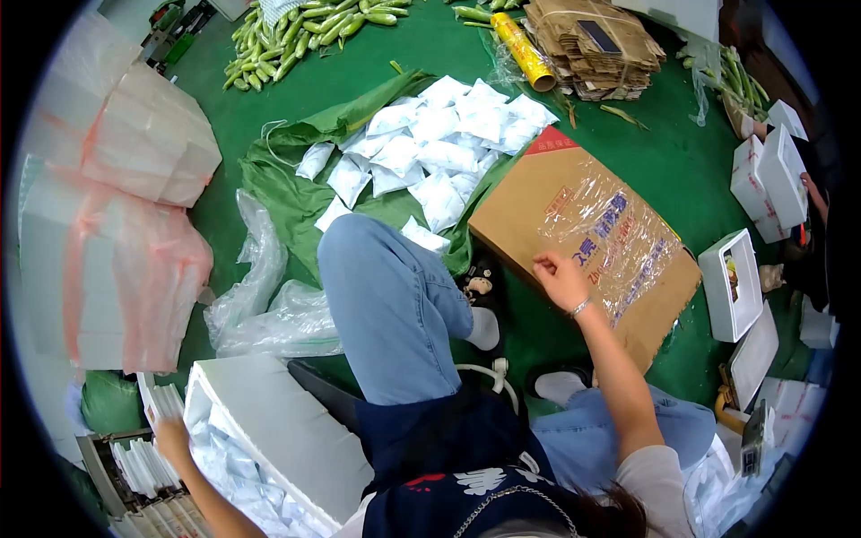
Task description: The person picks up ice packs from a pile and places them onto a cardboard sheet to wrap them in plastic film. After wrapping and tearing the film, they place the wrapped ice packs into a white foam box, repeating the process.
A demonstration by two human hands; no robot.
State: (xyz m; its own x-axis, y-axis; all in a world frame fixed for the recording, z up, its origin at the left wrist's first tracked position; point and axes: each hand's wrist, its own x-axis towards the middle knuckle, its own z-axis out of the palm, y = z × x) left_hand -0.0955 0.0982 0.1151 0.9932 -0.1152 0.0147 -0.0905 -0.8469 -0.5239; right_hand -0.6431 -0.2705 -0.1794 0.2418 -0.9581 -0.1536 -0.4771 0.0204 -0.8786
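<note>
My left hand (172, 438) is at the lower left, its fingers closed around the lower end of some white flat pieces (161, 400). More white flat pieces (143, 466) stand in a row in a crate just below it. Beside that hand is an open white foam box (273, 426), with many white ice packs (238, 466) inside. My right hand (562, 280) hovers over or rests on a large brown cardboard box (520, 215), fingers curled, with nothing visible in them. Ahead of my knees, a heap of white ice packs (421, 143) lies on an opened green sack (296, 215).
Foam boxes wrapped in plastic (117, 260) stand at left, near crumpled clear plastic (278, 314). Green vegetables (305, 36), a yellow roll (523, 52) and flattened cardboard (592, 45) lie at the back. Another person's arm (814, 193) is at right by foam boxes (780, 184).
</note>
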